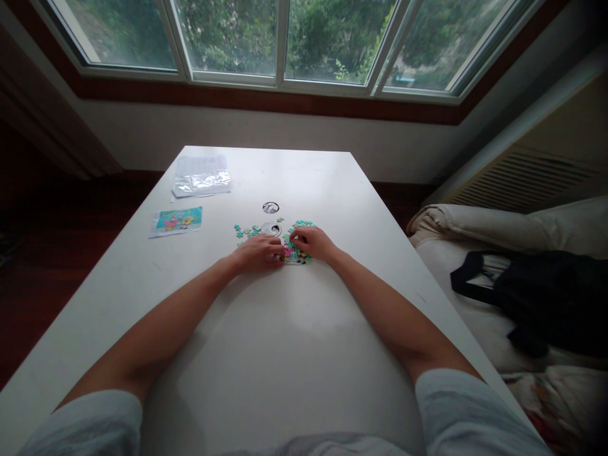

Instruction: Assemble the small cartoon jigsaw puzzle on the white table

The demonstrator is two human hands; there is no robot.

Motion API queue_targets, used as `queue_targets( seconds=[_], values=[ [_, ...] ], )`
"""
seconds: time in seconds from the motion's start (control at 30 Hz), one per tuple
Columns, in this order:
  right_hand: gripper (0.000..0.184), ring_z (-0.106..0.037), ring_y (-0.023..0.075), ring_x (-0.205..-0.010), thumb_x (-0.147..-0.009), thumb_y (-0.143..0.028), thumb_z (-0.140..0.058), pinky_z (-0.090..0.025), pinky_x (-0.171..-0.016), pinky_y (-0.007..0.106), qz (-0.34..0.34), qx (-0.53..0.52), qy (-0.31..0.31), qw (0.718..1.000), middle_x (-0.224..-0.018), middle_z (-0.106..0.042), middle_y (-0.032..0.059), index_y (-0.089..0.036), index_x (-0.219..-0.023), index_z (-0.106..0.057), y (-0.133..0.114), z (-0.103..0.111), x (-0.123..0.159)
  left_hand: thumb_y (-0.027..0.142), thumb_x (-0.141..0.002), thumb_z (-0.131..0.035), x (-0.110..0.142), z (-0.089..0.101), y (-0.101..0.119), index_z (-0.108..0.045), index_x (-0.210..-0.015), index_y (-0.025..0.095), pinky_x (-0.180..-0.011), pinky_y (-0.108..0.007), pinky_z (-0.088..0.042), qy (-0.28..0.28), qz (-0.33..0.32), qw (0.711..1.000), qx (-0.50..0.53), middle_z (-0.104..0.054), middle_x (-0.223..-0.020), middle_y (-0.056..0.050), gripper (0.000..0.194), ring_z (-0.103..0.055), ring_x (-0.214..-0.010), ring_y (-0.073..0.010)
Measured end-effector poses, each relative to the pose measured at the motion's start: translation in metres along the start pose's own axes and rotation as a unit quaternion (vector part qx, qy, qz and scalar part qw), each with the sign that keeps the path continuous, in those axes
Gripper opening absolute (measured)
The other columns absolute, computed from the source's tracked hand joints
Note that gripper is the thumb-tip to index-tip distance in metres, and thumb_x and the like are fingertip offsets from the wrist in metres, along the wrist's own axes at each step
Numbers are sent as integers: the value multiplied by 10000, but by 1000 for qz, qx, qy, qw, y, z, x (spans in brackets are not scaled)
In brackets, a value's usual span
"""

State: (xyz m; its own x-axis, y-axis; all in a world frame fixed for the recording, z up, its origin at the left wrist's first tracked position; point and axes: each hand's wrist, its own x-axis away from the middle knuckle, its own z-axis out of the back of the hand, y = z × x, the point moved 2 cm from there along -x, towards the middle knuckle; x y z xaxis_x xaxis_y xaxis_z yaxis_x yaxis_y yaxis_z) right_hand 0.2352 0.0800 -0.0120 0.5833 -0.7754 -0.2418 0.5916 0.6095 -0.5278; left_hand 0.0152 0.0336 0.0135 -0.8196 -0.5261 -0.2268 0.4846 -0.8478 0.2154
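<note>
A small, partly joined jigsaw puzzle (297, 255) with pink, yellow and green parts lies at the middle of the white table. My left hand (259, 253) rests at its left side, fingers curled down against the edge and partly covering it. Over the puzzle's upper right, my right hand (312, 243) has thumb and forefinger pinched at a small green jigsaw piece, mostly hidden by the fingertips. Loose green jigsaw pieces (244, 232) lie beyond my left hand, and more green pieces (303, 223) are spread behind my right hand.
Just behind my left hand lies a round, silvery ring-like object (271, 229), with a dark-rimmed disc (270, 208) farther back. A cartoon picture sheet (179, 220) and a clear plastic packet (202, 177) with papers lie left on the table (285, 342). Dark clothing (546, 291) lies on the sofa at right.
</note>
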Motion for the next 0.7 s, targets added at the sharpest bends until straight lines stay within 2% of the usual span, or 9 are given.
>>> queue_targets(
  seconds=[0.2,0.43,0.53,0.7],
  values=[
    [119,-503,158,-689,-902,-279,-652,-328,-667,266,15,31,-17,999,-678,-564,-18,-208,-979,-708,-6,4,1,282,-922,-618,0,1,0,-717,-945,230,-814,-285,-420,-2,0,1000,15,-671,-879,-26,114,-615,-842,-172],
    [459,-571,223,-875,-830,-591,-746,-350,-752,298,38,120,-47,991,-926,-668,68,-210,-1073,-664,-21,7,4,369,-919,-651,2,-3,-6,-715,-971,224,-804,-285,-427,12,22,999,42,-672,-906,-33,166,-617,-875,-184],
    [505,-590,253,-945,-816,-615,-752,-365,-783,313,37,136,-57,988,-1002,-684,93,-216,-1109,-649,-22,8,4,370,-912,-658,2,-4,-7,-708,-938,218,-799,-286,-432,13,26,999,42,-673,-903,-36,163,-617,-872,-186],
    [520,-597,263,-957,-808,-620,-759,-378,-790,320,32,141,-68,987,-1021,-688,105,-218,-1114,-639,-23,9,3,339,-919,-646,1,-2,-6,-717,-925,221,-825,-286,-438,15,9,999,48,-680,-876,-34,138,-624,-849,-177]
  ],
)
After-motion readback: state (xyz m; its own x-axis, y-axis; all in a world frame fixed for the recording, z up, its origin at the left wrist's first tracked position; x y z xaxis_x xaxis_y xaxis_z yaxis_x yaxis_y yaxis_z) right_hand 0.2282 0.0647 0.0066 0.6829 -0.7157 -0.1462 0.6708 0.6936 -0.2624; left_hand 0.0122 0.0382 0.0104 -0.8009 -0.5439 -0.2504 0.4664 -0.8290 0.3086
